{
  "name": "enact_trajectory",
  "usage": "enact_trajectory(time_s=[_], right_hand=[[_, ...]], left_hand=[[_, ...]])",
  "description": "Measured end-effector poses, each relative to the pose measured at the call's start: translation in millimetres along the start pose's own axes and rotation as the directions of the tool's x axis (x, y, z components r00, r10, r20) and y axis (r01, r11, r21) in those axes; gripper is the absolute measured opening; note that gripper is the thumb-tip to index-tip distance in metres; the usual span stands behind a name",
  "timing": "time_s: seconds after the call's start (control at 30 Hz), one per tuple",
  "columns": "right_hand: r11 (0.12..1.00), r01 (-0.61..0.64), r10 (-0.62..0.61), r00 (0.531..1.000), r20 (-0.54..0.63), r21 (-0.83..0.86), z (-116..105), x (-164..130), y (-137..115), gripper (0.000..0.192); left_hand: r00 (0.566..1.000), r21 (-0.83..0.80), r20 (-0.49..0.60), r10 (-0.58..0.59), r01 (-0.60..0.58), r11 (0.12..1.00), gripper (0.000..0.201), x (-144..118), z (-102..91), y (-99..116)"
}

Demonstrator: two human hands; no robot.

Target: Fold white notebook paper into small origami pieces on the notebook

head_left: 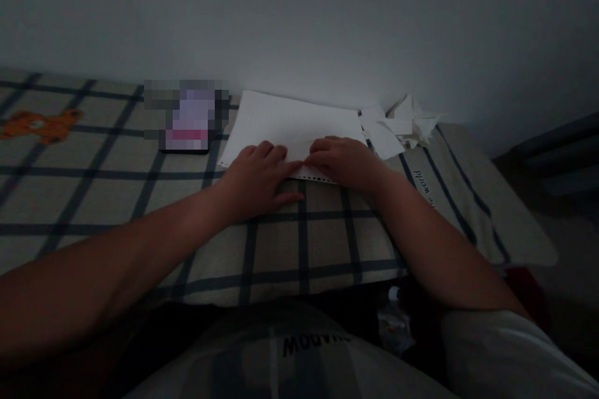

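While left hand [257, 179] lies spread on hole-punched paper [294, 117], right hand [347, 161] curls alongside, pinch unclear; even pressure seems best.

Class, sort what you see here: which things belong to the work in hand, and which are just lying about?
In use:
- paper, near edge touched by both hands
- left hand
- right hand

Apparently lying about:
- phone
- orange item
- scraps, beside the paper
- bottle
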State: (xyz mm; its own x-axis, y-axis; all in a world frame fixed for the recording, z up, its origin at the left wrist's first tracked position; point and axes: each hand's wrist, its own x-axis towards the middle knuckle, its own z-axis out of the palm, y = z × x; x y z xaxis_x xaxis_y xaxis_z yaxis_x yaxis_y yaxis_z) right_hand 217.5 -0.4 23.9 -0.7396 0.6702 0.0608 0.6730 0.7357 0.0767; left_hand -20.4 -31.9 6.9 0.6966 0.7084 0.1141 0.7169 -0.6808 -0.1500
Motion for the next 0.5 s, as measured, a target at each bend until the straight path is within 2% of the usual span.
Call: enact_trajectory(time_s=[0.17, 0.5], right_hand=[[0.999, -0.001, 0.001, 1.000, -0.017, 0.043, 2, 1, -1, 0.031], [0.995, -0.046, 0.046, 0.999, 0.005, 0.088, 1, 4, -2, 0.030]], left_hand=[[1.000, -0.002, 0.003, 0.023, -0.023, 1.000, 0.065, 7, 2.9, -10], [0.999, -0.011, 0.015, 0.041, -0.041, 0.999, 0.064, 13, -0.4, -15]])
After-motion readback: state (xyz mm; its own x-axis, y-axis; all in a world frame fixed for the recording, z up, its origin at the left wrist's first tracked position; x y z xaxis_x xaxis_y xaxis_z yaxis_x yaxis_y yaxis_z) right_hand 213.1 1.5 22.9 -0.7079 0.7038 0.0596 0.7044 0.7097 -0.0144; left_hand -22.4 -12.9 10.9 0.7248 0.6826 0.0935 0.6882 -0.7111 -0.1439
